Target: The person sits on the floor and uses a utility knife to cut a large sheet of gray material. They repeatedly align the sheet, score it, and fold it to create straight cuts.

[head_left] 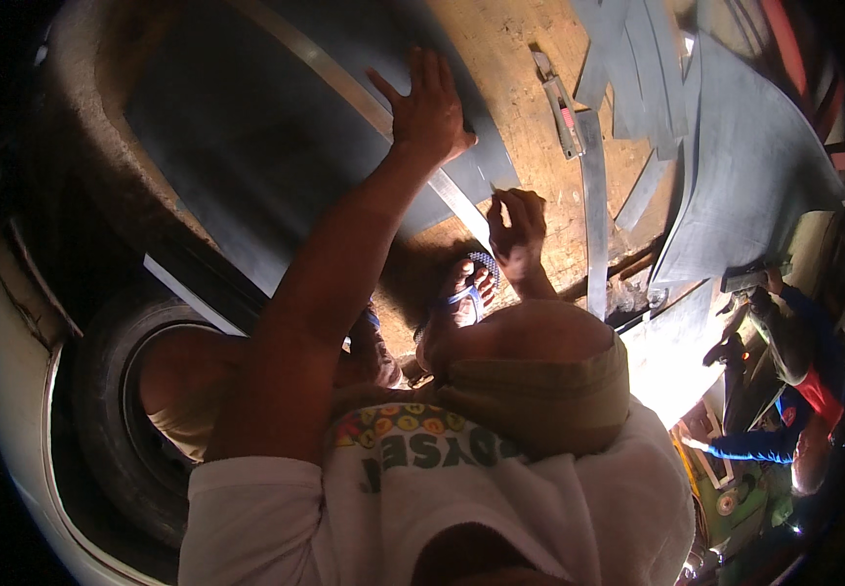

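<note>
Pressing flat, fingers spread, the left hand (427, 109) pins a grey sheet (276, 137); the right hand (517, 232) pinches a thin marker over the wooden board (520, 88).

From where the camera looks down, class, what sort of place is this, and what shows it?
Probably a sheet-metal workshop: the left hand presses a large grey metal sheet on a worn wooden floor, with cut grey metal strips beside it.

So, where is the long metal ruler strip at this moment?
In the head view the long metal ruler strip lies diagonally across the dark grey sheet on the wooden board, pressed under the left hand, with the right hand at its lower end.
</note>
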Demonstrator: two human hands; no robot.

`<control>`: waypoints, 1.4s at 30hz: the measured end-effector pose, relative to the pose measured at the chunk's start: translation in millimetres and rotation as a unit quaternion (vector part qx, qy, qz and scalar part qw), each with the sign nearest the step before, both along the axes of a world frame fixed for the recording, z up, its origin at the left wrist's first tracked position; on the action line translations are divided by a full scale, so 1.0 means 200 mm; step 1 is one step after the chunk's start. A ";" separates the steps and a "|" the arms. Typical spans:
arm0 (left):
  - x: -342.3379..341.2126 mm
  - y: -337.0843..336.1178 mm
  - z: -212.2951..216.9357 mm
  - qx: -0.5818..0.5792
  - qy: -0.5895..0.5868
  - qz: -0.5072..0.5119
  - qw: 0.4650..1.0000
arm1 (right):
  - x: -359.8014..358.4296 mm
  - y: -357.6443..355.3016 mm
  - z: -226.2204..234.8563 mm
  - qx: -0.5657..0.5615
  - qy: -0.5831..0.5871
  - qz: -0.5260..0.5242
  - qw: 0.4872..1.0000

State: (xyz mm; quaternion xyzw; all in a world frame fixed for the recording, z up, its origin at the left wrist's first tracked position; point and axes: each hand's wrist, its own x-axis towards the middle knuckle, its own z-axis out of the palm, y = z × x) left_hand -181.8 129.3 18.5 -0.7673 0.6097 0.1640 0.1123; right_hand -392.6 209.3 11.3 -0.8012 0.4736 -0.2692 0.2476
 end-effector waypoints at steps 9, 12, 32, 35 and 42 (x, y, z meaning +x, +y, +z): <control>0.45 -0.35 -0.15 -0.206 0.053 0.071 0.975 | 0.03 -0.60 0.41 -0.109 0.015 0.090 0.990; 0.73 -0.48 -0.29 -0.303 -0.020 0.056 0.951 | 0.24 -0.85 0.57 -0.137 0.013 0.211 0.968; 0.89 -0.52 -0.26 -0.198 0.059 0.036 0.978 | 1.80 -1.77 -0.35 0.051 -0.024 0.264 0.963; 0.91 -0.50 -0.29 -0.216 0.059 0.036 0.974 | 1.82 -1.79 -0.33 -0.121 0.024 0.345 0.930; 0.92 -0.50 -0.33 -0.238 0.064 0.041 0.968 | 1.82 -1.74 -0.30 -0.004 0.000 0.326 0.945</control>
